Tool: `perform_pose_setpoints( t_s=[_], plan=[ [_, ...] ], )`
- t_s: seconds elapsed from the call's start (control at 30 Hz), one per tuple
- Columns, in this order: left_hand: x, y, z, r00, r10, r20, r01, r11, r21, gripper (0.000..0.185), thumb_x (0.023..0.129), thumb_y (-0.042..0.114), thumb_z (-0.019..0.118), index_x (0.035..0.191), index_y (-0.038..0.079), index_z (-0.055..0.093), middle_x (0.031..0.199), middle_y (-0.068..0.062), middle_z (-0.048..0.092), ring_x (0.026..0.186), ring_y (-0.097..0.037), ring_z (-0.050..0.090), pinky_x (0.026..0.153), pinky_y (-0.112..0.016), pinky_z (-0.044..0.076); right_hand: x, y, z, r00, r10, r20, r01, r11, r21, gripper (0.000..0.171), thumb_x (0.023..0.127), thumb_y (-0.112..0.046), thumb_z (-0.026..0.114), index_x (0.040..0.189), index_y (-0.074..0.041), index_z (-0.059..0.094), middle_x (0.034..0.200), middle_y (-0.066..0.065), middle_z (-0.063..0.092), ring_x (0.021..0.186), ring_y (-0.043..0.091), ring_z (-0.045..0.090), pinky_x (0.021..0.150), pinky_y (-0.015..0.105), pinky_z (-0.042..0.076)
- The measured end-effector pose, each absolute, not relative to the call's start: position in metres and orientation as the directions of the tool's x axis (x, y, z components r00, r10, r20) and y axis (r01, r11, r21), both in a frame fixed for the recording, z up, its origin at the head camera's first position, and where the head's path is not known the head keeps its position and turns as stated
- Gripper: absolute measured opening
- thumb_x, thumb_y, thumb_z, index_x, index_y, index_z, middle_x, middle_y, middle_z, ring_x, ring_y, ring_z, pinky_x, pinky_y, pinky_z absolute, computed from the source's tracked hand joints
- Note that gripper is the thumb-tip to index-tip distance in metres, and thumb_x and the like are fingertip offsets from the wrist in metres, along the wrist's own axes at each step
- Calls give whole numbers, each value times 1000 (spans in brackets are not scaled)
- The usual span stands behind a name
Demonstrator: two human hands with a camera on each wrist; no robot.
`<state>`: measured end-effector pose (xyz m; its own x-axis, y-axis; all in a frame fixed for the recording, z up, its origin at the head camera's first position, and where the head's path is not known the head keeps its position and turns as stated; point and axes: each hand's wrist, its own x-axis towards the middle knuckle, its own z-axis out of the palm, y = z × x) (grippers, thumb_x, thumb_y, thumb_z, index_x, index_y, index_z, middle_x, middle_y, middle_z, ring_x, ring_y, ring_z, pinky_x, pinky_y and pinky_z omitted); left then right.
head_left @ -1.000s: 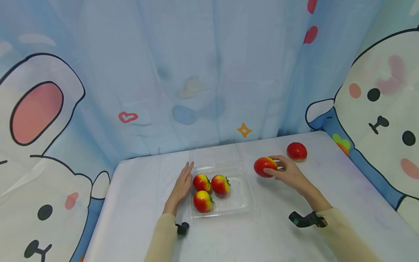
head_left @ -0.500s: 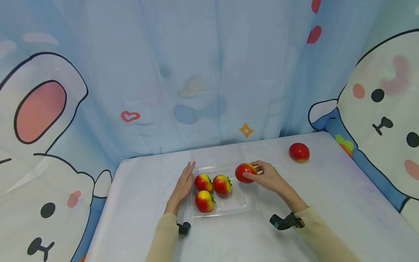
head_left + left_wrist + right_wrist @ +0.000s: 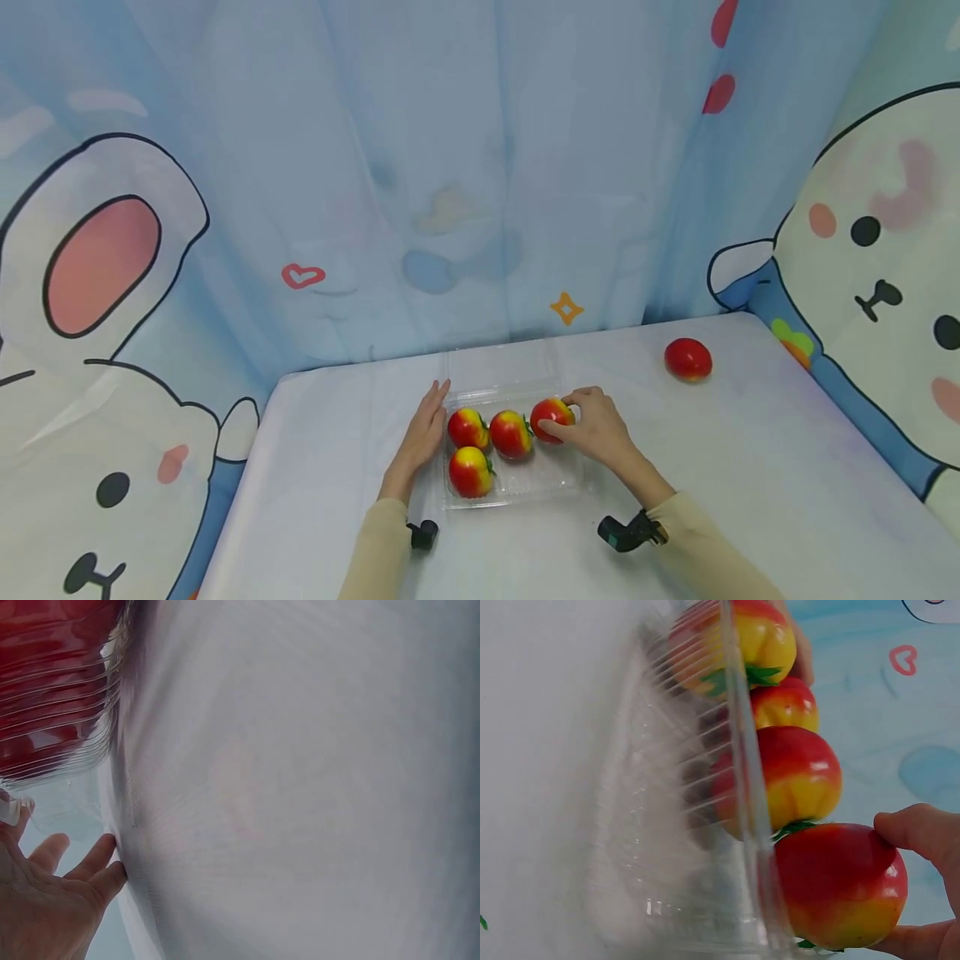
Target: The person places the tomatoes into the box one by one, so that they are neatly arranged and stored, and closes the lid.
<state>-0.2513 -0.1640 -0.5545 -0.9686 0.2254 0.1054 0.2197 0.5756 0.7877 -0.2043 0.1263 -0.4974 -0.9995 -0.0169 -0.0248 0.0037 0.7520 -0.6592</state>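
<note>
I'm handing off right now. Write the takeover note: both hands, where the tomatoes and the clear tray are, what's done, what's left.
Right hand: grips a tomato and holds it at the far right corner of the clear tray; not let go.
Left hand: flat on the table, fingers straight against the tray's left edge, steadying it.
Done: three tomatoes lie in the tray, far left, far middle and near left. The tray's lid is folded open behind it.
Left: release the held tomato into the tray. One more loose tomato lies on the table far to the right, probably the next to fetch. Then likely the lid.
</note>
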Motion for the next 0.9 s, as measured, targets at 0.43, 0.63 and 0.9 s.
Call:
perform_pose_setpoints(
  t_s=[0.43,0.63,0.9],
  plan=[
    [-249,-163,-558,-973,210,91,199,578,791,50,104,17,39,154,14,35,161,-16,24,146,-38,24,115,-59,21,-201,119,-513,-999,-10,-39,16,782,-623,61,80,-43,78,114,7,66,126,28,54,114,42,51,88,58,53],
    [-247,-163,-559,-972,209,104,209,578,789,50,105,17,38,154,15,35,161,-16,25,146,-37,24,116,-59,21,-200,118,-517,-999,10,-31,27,765,-644,59,82,-41,76,119,4,64,128,27,53,115,41,51,90,59,51],
    [-249,-164,-558,-969,220,113,223,576,787,50,104,15,38,154,12,35,160,-19,25,145,-40,25,115,-61,21,-202,123,-511,-999,-3,-40,25,746,-665,59,85,-42,72,126,0,61,133,26,50,120,41,50,96,61,47]
  ],
)
